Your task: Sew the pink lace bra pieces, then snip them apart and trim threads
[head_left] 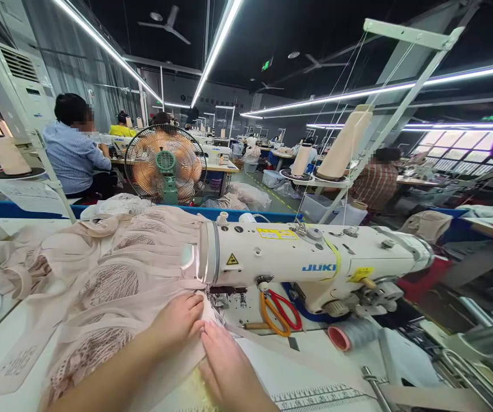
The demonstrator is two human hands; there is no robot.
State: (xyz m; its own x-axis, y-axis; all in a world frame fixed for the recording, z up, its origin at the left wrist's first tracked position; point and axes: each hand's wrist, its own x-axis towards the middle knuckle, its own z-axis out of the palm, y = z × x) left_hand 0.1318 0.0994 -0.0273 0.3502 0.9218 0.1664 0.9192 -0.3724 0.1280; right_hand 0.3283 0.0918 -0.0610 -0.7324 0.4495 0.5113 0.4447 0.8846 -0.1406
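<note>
Beige fabric (pixel 181 364) lies on the table (pixel 267 363) before you, its far edge reaching the needle end of the white sewing machine (pixel 246 249). Your left hand (pixel 181 316) rests on it, fingers close together and slightly bent; your right hand (pixel 228 357) is just beside, fingers together, tips on the fabric. I cannot tell whether either one pinches it. To your left spreads a pile of lacy garments (pixel 113 280); orange and red handles (pixel 268 318) lie beneath the machine's arm.
</note>
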